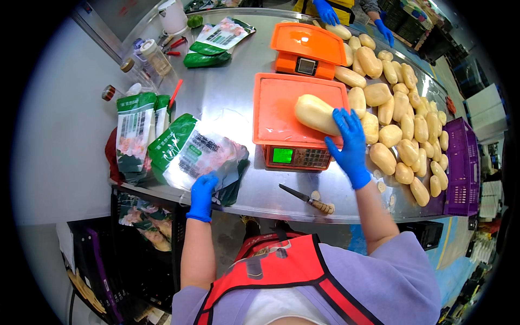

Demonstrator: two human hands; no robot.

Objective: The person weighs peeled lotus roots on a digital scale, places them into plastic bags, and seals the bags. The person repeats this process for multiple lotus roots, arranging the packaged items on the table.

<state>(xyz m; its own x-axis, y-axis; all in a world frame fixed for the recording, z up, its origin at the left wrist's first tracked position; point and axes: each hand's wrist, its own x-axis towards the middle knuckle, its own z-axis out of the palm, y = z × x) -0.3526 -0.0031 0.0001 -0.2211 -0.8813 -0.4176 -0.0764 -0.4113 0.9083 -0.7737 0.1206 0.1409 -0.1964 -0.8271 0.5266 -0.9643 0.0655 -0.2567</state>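
My right hand (350, 148), in a blue glove, touches the right end of a peeled lotus root segment (317, 113) that lies on the orange pan of a digital scale (300, 83). The scale's green display is lit. In its blue glove, my left hand (204, 193) has its fingers curled on the lower edge of a printed green and white plastic bag (203, 154); the thumb is hidden. Below the scale lies a knife (306, 198) with a patterned handle, beside small cut slices. Many peeled lotus roots (390, 136) are spread to the right of the scale.
A second orange scale (308, 44) stands behind the first. More printed bags (136, 130) lie at left, near jars (156, 57), a white jug (172, 16) and red-handled tools (176, 44). A purple crate (462, 166) bounds the right side. Other people's gloved hands (327, 12) are across the steel table.
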